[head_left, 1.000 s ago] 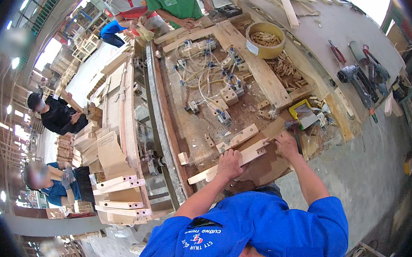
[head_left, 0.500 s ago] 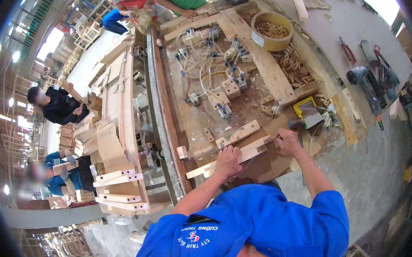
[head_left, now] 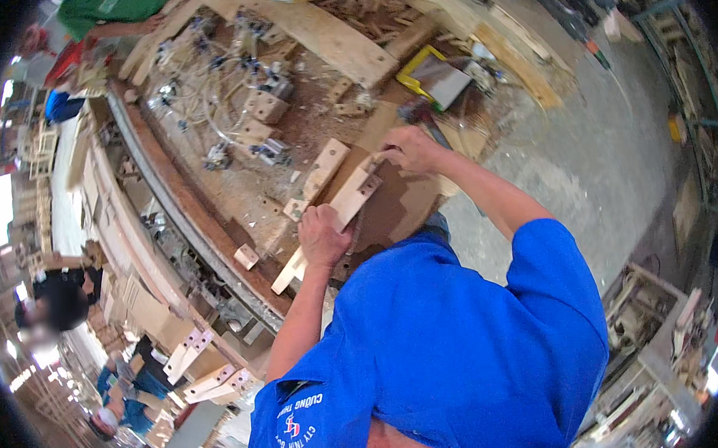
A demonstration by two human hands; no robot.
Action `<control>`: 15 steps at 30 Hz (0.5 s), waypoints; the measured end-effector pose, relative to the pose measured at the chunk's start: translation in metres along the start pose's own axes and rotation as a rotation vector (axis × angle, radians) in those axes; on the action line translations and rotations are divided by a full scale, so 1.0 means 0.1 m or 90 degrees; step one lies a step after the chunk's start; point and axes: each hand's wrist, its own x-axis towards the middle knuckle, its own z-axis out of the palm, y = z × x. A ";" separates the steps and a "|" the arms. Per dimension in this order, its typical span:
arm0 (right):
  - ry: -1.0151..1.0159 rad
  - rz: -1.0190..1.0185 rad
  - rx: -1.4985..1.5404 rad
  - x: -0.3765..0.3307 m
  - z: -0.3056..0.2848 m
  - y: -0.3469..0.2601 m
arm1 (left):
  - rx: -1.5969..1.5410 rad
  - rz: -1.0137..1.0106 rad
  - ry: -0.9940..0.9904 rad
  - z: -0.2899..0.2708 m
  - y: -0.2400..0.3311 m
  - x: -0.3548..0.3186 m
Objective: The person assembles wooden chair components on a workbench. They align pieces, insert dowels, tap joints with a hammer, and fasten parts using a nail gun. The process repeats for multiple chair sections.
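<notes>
View is swung since the earlier frame; wooden bar [head_left: 354,199] is gripped on the bench [head_left: 228,196] by closed left hand [head_left: 324,235]. Right hand [head_left: 414,149] is curled at its end, hold can't be told. End-fitting seems underway; steady bracing is needed next.

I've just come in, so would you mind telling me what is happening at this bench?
A person's left hand grips a wooden strip, while the right hand is at its right end; whether it pinches something small is unclear. A drilled piece lies just beyond the strip. Farther back are tubes and loose dowels.
</notes>
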 end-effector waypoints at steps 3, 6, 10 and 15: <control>0.022 0.042 0.053 0.01 0.07 0.03 | 0.011 -0.003 0.001 -0.03 0.03 0.01; 0.039 0.018 0.028 0.01 0.09 0.05 | 0.017 -0.007 -0.003 -0.03 0.04 0.02; -0.018 0.033 -0.023 0.10 0.12 0.01 | 0.028 -0.010 -0.010 -0.02 0.03 0.02; -0.051 0.051 -0.026 0.12 0.13 -0.07 | 0.036 -0.006 -0.016 -0.01 0.00 -0.03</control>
